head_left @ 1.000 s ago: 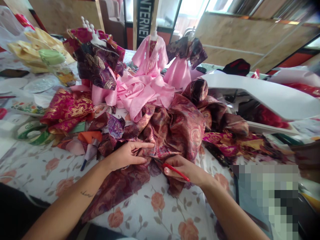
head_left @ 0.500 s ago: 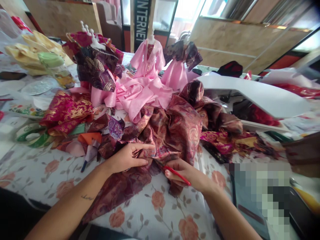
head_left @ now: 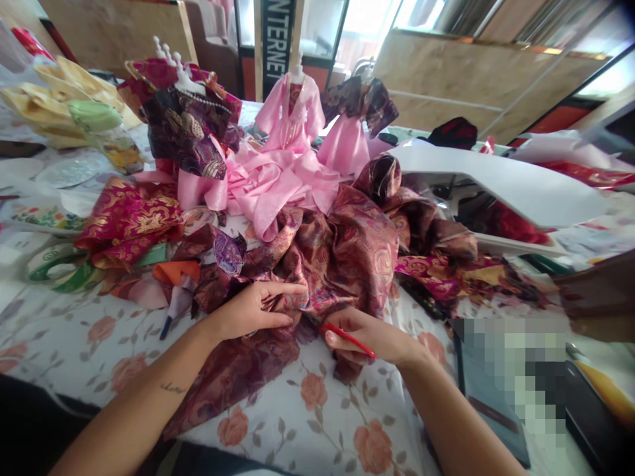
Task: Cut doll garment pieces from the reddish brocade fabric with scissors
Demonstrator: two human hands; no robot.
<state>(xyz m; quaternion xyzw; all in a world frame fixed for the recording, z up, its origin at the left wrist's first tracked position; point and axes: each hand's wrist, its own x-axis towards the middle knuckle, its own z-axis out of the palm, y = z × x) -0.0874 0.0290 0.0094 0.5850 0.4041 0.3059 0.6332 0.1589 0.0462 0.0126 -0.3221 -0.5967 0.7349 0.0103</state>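
A heap of maroon and pink brocade cloth [head_left: 347, 258] lies on a table covered by a rose-print cloth [head_left: 297, 423]. My left hand [head_left: 251, 309] rests on the brocade's near edge, forefinger stretched out to the right, the other fingers pressed down on the cloth. My right hand [head_left: 367, 336] is closed round a thin red pencil [head_left: 347, 338], its tip at the fabric just right of my left hand.
Small mannequins in pink [head_left: 292, 109] and dark purple dresses [head_left: 186, 129] stand behind the heap. Red-gold fabric [head_left: 129, 221] and ribbon rolls [head_left: 54, 268] lie at left. A white board [head_left: 501, 182] lies at right, a dark tablet [head_left: 496, 403] near my right arm.
The view has shifted slightly; my hands stay at the same spot on the brocade, the right hand with the pencil edging a little.
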